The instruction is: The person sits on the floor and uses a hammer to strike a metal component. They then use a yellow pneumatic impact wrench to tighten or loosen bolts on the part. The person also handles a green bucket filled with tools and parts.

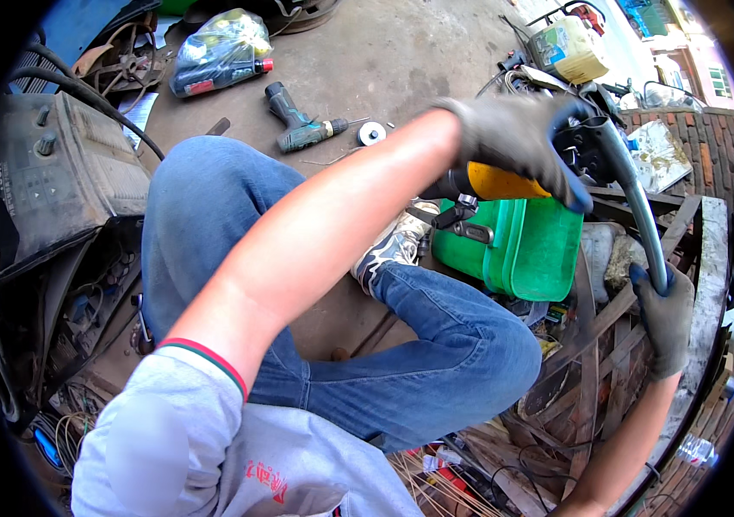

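My left arm reaches across to the upper right, and my left hand [518, 142], in a grey glove with blue fingertips, curls over an orange-yellow part [509, 183] with a black fitting [572, 138] beside it. The palm side is hidden. My right hand [668, 323], gloved the same way, is wrapped round the lower end of a curved grey metal tube [638, 202]. That tube runs up to black fittings near my left fingers. Below the orange-yellow part are a black clamp [462, 211] and a slotted metal plate [476, 233]. A green plastic bin [544, 250] stands just beneath.
A cordless drill [302, 127], a white spool [371, 133] and a bagged tool [222, 65] lie on the concrete. At left stands a dusty grey machine [70, 164]. Scrap wood [591, 370] fills the lower right. A yellowish jug [567, 50] sits at the back.
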Motion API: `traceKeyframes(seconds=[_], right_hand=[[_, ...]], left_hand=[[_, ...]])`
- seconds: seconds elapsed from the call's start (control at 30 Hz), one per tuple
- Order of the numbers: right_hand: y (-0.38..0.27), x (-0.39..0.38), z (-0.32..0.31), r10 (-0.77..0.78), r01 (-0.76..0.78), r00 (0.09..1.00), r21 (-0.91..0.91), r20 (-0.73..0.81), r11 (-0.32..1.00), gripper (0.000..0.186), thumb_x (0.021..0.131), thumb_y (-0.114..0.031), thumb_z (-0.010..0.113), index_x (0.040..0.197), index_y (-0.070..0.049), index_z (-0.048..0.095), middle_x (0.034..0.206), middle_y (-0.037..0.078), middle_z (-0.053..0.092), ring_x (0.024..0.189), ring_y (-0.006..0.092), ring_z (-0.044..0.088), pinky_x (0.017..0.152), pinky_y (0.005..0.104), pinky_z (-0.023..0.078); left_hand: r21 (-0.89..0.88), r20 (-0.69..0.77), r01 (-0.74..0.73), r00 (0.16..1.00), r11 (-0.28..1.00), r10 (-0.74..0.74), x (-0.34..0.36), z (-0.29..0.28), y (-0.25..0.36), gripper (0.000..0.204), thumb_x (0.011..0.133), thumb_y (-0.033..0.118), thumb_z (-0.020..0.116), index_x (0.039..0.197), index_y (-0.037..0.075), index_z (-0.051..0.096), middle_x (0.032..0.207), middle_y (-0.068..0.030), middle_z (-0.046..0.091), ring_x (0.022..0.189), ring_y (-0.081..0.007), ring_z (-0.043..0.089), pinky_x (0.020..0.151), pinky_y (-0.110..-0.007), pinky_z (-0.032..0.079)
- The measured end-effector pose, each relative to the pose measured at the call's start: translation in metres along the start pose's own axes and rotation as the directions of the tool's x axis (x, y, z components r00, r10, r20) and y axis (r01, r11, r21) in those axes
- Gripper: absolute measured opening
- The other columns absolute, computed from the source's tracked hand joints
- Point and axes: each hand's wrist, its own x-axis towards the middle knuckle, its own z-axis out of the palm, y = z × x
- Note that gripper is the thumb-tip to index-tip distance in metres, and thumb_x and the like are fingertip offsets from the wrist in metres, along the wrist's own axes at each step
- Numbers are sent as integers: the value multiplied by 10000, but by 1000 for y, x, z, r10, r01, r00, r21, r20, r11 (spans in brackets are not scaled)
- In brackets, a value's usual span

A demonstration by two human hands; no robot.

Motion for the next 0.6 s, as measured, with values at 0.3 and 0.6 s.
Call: traceKeyframes(seconds=[0.3, 0.6], right_hand=[[35, 18, -95, -578, 337, 781, -621, -235, 708, 368, 779, -93, 817, 1106, -40, 659, 1013, 111, 685, 818, 164, 642, 687, 329, 511], [62, -7, -50, -41, -202, 921, -565, -387, 800, 321, 793, -211, 767, 1077, -75, 703, 882, 172, 695, 827, 356, 688, 723, 404, 531]], left_hand=[[-64, -71, 110, 991, 992, -115, 1, 33, -8, 797, 614, 399, 897, 1252, 39, 581, 1125, -183, 701, 1081, -308, 672, 968, -401, 508], [64, -85, 78, 994, 995, -72, -6, 37, -24, 772, 645, 327, 909, 1258, 36, 541, 1061, -109, 698, 982, -187, 674, 911, -347, 537]])
